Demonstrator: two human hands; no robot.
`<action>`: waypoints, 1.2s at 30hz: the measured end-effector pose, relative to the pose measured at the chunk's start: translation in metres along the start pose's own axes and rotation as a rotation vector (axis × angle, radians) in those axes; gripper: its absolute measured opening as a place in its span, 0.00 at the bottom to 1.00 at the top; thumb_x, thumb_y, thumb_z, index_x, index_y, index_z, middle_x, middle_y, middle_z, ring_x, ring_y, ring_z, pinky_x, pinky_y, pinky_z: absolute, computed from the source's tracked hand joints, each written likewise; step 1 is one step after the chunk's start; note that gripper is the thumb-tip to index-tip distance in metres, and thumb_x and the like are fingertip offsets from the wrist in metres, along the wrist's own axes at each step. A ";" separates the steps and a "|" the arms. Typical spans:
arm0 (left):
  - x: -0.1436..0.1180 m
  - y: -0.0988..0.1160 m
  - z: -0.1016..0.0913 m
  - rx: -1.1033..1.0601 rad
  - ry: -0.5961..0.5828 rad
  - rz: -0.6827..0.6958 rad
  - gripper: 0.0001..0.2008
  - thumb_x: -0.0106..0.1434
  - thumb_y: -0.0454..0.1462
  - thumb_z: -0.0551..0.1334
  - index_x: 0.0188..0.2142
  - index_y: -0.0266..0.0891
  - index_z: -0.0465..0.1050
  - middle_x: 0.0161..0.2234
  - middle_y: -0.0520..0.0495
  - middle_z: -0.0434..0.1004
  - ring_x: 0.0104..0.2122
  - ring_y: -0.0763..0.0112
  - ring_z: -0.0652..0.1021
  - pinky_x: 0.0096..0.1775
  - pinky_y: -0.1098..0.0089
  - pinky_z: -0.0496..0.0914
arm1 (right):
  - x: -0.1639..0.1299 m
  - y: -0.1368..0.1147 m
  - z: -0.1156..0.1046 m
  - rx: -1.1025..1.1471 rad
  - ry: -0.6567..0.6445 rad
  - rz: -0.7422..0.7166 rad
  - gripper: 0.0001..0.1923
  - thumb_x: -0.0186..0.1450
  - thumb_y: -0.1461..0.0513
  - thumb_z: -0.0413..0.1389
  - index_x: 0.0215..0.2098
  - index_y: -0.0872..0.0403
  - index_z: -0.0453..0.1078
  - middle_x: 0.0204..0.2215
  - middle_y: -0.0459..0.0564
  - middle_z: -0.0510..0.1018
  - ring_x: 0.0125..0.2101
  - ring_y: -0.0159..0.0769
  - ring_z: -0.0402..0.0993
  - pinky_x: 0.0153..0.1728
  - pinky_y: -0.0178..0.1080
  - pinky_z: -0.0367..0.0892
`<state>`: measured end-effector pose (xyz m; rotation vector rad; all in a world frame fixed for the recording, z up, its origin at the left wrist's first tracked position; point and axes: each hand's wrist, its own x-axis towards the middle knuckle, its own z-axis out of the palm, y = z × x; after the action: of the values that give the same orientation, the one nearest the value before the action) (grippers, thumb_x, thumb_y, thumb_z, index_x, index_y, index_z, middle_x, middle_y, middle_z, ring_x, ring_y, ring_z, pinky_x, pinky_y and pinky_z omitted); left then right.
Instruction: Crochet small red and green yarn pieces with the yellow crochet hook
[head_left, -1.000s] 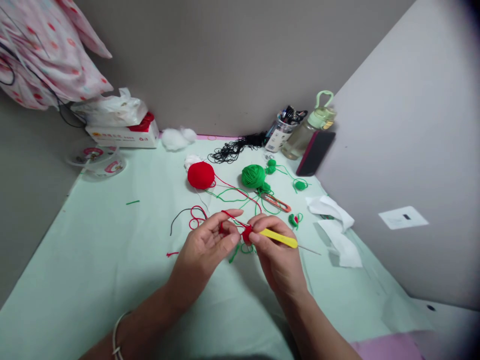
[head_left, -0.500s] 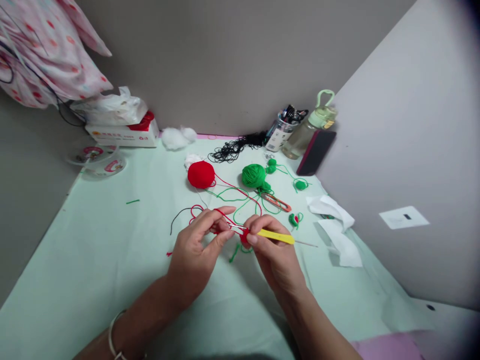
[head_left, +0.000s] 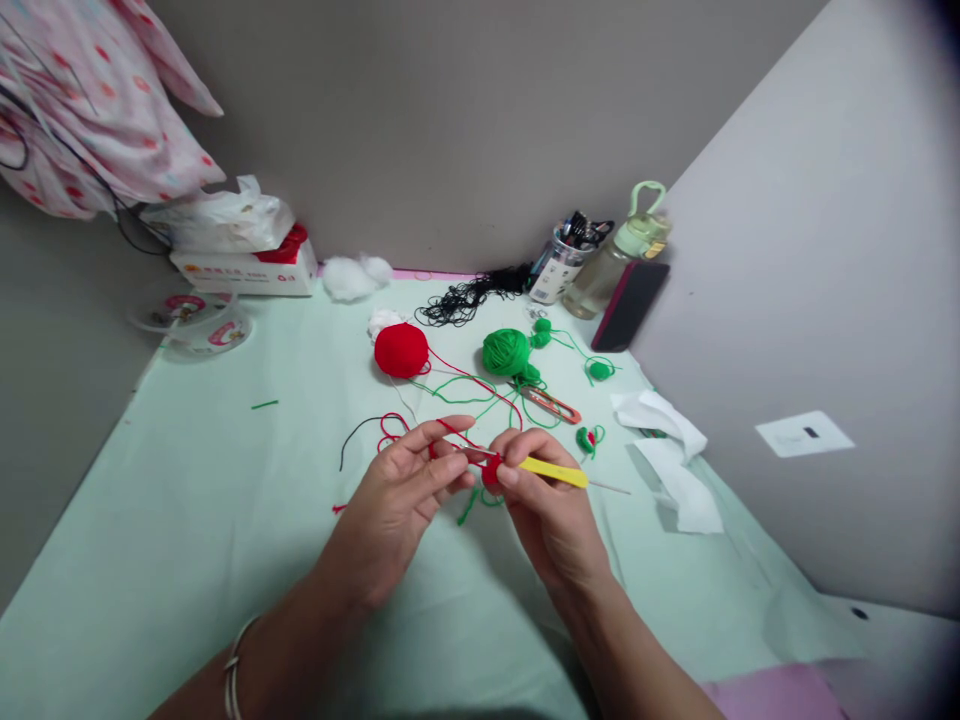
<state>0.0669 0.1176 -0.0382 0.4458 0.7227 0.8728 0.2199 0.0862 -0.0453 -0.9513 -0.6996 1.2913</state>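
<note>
A crochet hook (head_left: 555, 471) with a yellow handle lies in the grip of my right hand (head_left: 551, 500), its metal tip pointing left. Between the right thumb and fingers sits a small red crocheted piece (head_left: 491, 470), partly hidden. My left hand (head_left: 405, 490) is closed on red yarn (head_left: 456, 433), which runs over its raised index finger towards the hook. The left fingertips are close to the hook's tip. Behind the hands rests the red yarn ball (head_left: 401, 350), with a strand trailing right and forward. A green yarn ball (head_left: 505, 352) lies to its right.
An orange cutter (head_left: 551, 404) and small green crocheted pieces (head_left: 599, 370) lie right of centre. Further back are black yarn (head_left: 472, 297), white stuffing (head_left: 356, 277), a pen cup (head_left: 559, 265), a bottle (head_left: 600, 275) and a phone (head_left: 631, 306). White paper (head_left: 679, 485) lies at right.
My left hand has turned slightly, and its thumb and fingers have shifted at the hook's tip. The right hand holds the hook and red piece in nearly the same place.
</note>
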 end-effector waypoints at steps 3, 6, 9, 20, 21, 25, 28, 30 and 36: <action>0.000 -0.001 0.004 -0.117 0.040 -0.027 0.11 0.62 0.30 0.73 0.45 0.38 0.84 0.32 0.52 0.77 0.35 0.75 0.78 0.38 0.77 0.74 | 0.000 -0.001 0.001 0.057 -0.020 0.012 0.11 0.56 0.62 0.74 0.27 0.51 0.76 0.27 0.42 0.75 0.25 0.28 0.69 0.29 0.33 0.65; -0.001 -0.002 0.005 -0.069 0.015 0.022 0.10 0.65 0.32 0.71 0.46 0.38 0.83 0.30 0.53 0.76 0.32 0.77 0.77 0.37 0.78 0.73 | 0.000 -0.002 0.001 0.070 -0.009 0.003 0.11 0.56 0.61 0.74 0.27 0.51 0.75 0.27 0.42 0.74 0.26 0.28 0.68 0.29 0.34 0.65; -0.003 -0.005 0.004 0.118 -0.045 0.118 0.11 0.69 0.39 0.70 0.49 0.41 0.82 0.28 0.53 0.76 0.31 0.75 0.76 0.39 0.74 0.74 | 0.000 0.000 0.001 0.036 0.008 -0.017 0.12 0.56 0.60 0.74 0.27 0.51 0.75 0.28 0.43 0.76 0.26 0.30 0.69 0.29 0.35 0.66; -0.007 -0.012 0.004 0.276 0.008 0.147 0.21 0.59 0.38 0.77 0.52 0.43 0.79 0.37 0.50 0.81 0.41 0.67 0.79 0.46 0.67 0.75 | -0.004 0.011 -0.009 -0.202 0.012 -0.219 0.06 0.61 0.63 0.71 0.31 0.47 0.80 0.32 0.46 0.79 0.36 0.36 0.75 0.37 0.38 0.71; -0.007 -0.011 0.004 0.270 -0.001 0.137 0.21 0.59 0.38 0.77 0.52 0.43 0.80 0.37 0.50 0.80 0.41 0.67 0.79 0.46 0.68 0.74 | -0.004 0.011 -0.009 -0.200 0.010 -0.226 0.06 0.61 0.63 0.71 0.31 0.47 0.80 0.32 0.47 0.80 0.36 0.36 0.76 0.36 0.38 0.71; -0.009 -0.010 0.005 0.216 -0.048 0.099 0.19 0.61 0.37 0.76 0.52 0.44 0.80 0.37 0.51 0.81 0.40 0.69 0.79 0.47 0.68 0.73 | -0.004 0.011 -0.009 -0.177 -0.014 -0.215 0.05 0.61 0.63 0.71 0.32 0.47 0.80 0.33 0.47 0.80 0.36 0.36 0.77 0.33 0.36 0.72; -0.009 -0.010 0.006 0.172 -0.046 0.093 0.17 0.63 0.37 0.74 0.51 0.44 0.81 0.37 0.51 0.80 0.37 0.72 0.78 0.46 0.70 0.72 | -0.004 0.012 -0.010 -0.149 -0.024 -0.196 0.06 0.62 0.64 0.70 0.33 0.47 0.81 0.34 0.47 0.81 0.35 0.35 0.76 0.32 0.36 0.71; -0.008 -0.009 0.007 0.146 -0.025 0.088 0.16 0.63 0.36 0.73 0.50 0.43 0.82 0.36 0.51 0.80 0.37 0.72 0.78 0.45 0.70 0.72 | -0.004 0.012 -0.010 -0.154 -0.021 -0.204 0.05 0.63 0.64 0.70 0.34 0.47 0.81 0.35 0.46 0.80 0.35 0.35 0.75 0.33 0.36 0.71; -0.008 -0.005 0.011 0.092 -0.018 0.070 0.15 0.61 0.35 0.72 0.48 0.41 0.82 0.33 0.52 0.80 0.33 0.73 0.78 0.43 0.70 0.72 | -0.007 0.009 -0.012 -0.248 -0.023 -0.211 0.04 0.64 0.61 0.70 0.37 0.46 0.81 0.35 0.47 0.82 0.37 0.37 0.77 0.38 0.38 0.72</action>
<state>0.0736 0.1073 -0.0307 0.5629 0.7361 0.9029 0.2244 0.0778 -0.0584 -1.0324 -0.9678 1.0468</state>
